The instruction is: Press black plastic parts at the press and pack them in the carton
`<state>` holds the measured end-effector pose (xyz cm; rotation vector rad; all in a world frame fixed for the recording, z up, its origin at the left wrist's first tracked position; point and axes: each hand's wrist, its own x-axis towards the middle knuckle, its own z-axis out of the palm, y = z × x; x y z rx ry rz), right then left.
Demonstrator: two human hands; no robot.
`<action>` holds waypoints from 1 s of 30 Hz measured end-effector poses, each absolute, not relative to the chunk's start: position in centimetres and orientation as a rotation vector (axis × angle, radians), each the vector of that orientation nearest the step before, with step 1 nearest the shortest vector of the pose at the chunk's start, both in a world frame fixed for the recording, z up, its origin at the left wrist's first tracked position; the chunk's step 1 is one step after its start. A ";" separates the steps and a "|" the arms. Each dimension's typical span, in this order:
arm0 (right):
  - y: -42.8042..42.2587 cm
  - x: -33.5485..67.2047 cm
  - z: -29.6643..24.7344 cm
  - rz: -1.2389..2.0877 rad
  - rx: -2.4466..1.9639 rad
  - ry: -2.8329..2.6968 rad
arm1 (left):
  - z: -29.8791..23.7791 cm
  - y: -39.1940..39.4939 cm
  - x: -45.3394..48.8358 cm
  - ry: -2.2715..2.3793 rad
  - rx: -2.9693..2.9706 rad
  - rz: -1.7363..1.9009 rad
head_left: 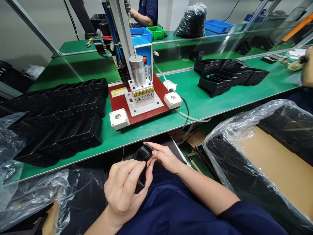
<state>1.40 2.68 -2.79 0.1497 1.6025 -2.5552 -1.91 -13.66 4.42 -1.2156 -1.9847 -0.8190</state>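
Observation:
Below the table's front edge, over my lap, my left hand (124, 187) is closed around a small black plastic part (142, 156). My right hand (165, 157) pinches the top of the same part with its fingertips. Straight ahead on the green table (207, 101) stands a small press (138, 78) on a red base with two white button blocks. A big batch of black plastic parts (63, 114) lies in rows to the left of the press.
More black parts (230, 76) are stacked at the right of the table. A cardboard box lined with clear plastic (269, 156) holds black parts at my right. Plastic bags (14, 169) lie at my left. Another person (145, 13) stands at the far bench beside blue and green bins.

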 end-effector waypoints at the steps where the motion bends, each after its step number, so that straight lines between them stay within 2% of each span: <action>1: 2.7 1.4 -2.8 -2.556 0.151 1.597 | 4.4 -13.7 -1.9 -1.986 -1.215 -0.821; 11: 2.0 1.0 -2.7 -2.508 0.213 1.752 | 4.3 -13.7 -1.8 -1.989 -1.226 -0.850; 21: 2.7 1.2 -3.1 -2.686 0.122 1.435 | 3.8 -14.3 -2.0 -1.990 -1.167 -0.917; 26: 1.9 1.2 -2.4 -2.606 0.228 1.665 | 3.8 -14.3 -1.9 -1.964 -1.213 -0.917; 30: 2.2 1.7 -1.9 -2.482 0.127 1.847 | 3.5 -14.6 -1.8 -1.965 -1.192 -0.965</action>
